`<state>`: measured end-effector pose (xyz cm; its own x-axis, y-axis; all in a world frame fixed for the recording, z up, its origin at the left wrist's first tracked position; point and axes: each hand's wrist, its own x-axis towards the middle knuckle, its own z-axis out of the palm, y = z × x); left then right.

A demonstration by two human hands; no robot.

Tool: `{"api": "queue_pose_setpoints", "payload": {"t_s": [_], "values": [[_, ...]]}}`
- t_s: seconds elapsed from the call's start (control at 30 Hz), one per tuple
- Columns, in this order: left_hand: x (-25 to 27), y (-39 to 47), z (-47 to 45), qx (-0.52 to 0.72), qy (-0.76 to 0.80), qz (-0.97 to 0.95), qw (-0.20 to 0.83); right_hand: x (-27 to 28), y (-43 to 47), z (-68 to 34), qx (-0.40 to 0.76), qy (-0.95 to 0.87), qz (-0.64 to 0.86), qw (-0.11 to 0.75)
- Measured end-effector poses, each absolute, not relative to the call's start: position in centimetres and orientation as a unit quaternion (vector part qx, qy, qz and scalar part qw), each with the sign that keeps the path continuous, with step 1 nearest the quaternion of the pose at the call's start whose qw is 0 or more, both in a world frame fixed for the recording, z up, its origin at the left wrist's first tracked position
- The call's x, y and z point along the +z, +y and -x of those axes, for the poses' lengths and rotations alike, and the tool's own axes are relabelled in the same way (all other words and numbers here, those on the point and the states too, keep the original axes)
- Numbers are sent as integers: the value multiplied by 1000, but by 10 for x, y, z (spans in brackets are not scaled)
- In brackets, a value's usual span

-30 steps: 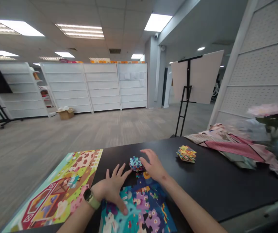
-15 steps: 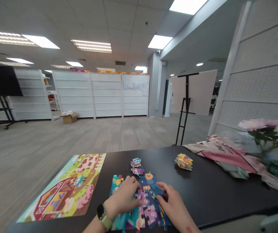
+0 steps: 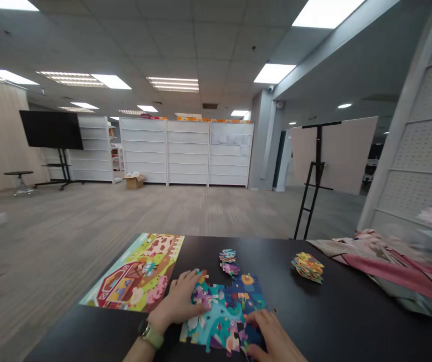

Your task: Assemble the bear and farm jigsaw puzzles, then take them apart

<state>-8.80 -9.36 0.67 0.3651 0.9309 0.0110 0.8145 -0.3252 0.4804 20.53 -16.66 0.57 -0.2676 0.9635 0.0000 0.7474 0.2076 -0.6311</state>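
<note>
A partly joined jigsaw puzzle (image 3: 219,314), teal on the left and dark blue on the right, lies on the black table in front of me. My left hand (image 3: 180,300) rests along its left edge, fingers stretched out and thumb apart on the teal pieces. At the lower right, my right hand (image 3: 270,333) has its fingers and thumb bent around dark blue puzzle pieces (image 3: 254,334), partly hidden under it. Just behind the puzzle, a small stack of pieces (image 3: 229,262) shows blue and purple. A watch with a green strap (image 3: 151,334) is on my left wrist.
A farm picture sheet (image 3: 140,274) lies flat on the left of the table (image 3: 276,281). At the right stands a stack of yellow and orange pieces (image 3: 308,267). Crumpled pink cloth (image 3: 393,271) covers the table's far right. Beyond are an easel (image 3: 316,176) and white shelves (image 3: 189,156).
My view has turned left. Purple pieces that lay over the middle of the puzzle no longer show there; its teal part is now uncovered. Both hands have spread outward to the puzzle's sides.
</note>
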Motion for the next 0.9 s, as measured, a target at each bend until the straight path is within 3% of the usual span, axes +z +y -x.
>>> {"api": "queue_pose_setpoints", "payload": {"t_s": [0.2,0.3,0.43,0.57,0.9], "values": [[23,-48,93,86,523,-822,210,17,-143,-197,334,-741,511,281],[26,-26,92,59,530,-818,215,31,-103,-205,309,-746,499,315],[25,-9,89,44,556,-801,219,40,-50,-221,217,-756,573,230],[29,-1,90,74,552,-794,245,37,-25,-227,196,-756,599,174],[41,4,97,206,414,-797,390,40,11,-224,297,-754,584,39]]}}
